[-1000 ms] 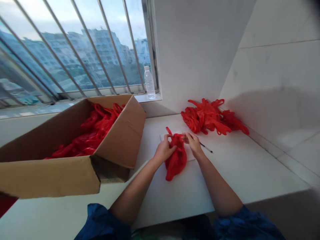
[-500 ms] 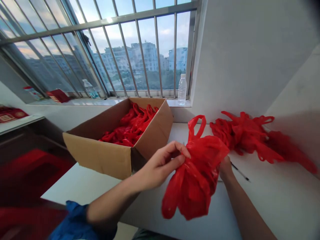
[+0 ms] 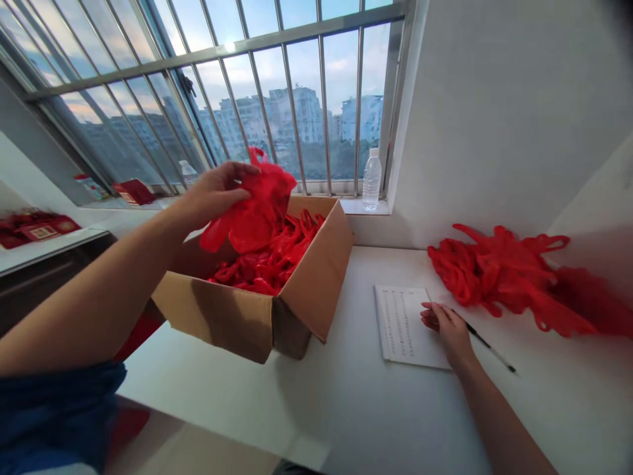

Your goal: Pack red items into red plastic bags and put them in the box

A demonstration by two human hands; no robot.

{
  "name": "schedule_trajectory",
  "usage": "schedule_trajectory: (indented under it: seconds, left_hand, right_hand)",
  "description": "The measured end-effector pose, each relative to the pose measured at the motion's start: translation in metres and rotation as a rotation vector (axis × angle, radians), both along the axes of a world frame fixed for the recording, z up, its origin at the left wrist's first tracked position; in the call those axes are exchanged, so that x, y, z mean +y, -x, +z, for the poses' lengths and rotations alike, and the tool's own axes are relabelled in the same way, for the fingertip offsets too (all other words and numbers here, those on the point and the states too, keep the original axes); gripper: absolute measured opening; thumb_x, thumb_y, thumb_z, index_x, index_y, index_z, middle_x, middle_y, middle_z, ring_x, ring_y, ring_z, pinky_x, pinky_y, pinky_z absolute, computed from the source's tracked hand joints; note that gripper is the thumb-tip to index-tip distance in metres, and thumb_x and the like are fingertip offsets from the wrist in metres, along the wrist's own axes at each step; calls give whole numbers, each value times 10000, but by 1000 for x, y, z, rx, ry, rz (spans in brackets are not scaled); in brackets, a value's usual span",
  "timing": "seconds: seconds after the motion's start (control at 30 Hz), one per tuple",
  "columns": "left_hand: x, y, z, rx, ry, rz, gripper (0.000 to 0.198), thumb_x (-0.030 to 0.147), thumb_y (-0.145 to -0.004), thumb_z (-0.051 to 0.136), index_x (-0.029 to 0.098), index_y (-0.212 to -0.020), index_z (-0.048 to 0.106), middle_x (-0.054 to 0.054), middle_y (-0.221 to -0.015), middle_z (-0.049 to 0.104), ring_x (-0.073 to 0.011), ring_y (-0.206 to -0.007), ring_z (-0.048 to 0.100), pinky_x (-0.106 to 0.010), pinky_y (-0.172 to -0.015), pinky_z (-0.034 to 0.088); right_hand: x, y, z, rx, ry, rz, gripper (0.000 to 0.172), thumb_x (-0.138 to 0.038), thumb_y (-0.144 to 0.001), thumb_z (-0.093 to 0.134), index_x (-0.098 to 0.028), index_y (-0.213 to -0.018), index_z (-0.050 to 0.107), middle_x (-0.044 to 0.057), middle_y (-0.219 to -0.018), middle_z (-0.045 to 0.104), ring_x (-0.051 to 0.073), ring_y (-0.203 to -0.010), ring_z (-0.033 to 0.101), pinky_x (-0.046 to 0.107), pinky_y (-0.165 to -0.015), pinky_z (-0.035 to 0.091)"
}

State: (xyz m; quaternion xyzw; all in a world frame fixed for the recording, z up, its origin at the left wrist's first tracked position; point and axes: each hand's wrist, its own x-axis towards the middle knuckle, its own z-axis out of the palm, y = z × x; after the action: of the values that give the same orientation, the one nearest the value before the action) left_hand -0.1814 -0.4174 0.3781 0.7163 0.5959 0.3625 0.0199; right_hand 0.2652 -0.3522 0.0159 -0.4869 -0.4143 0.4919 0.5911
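My left hand (image 3: 215,194) pinches a crumpled red plastic bag (image 3: 260,211) by its upper part and holds it above the open cardboard box (image 3: 217,310). Many more red bags (image 3: 277,260) lie heaped inside that box. To the right, my right hand (image 3: 449,330) rests over a white notebook (image 3: 398,323) with rows of handwriting, its fingers loosely extended and holding nothing that I can see. A dark pen (image 3: 492,349) lies beside this hand, one end hidden behind it.
A heap of red bags (image 3: 509,277) lies on the white table (image 3: 346,396) against the wall. On the sill of the barred window stands a clear bottle (image 3: 372,178), with a red box (image 3: 134,191) further left. Red packets (image 3: 49,229) sit on a side surface.
My left hand has carried the red bag left and up, from over the notebook to above the box. My right hand has let go of the bag, and the notebook is now visible.
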Motion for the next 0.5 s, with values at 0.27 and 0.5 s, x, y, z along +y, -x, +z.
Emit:
schedule_trajectory:
  seconds: [0.27,0.5]
  left_hand:
    - [64,92,-43,365,413,134,121,-13,-773,532,-21,-857,620,44,-1011,741,-60,-986,627,-251,-934,479]
    - [80,114,-72,123,378,130,135,131,-837,563,6,-794,590,56,-806,744,-8,-773,641,-141,-731,517]
  right_hand:
    - [3,4,-2,-48,4,15,513,-647,-666,732,-174,-865,749,39,-713,699,151,-632,656,266,-608,569]
    - [3,5,-2,-131,-5,56,542,-656,-715,689,-156,-916,741,42,-727,698,149,-662,655,264,-650,562]
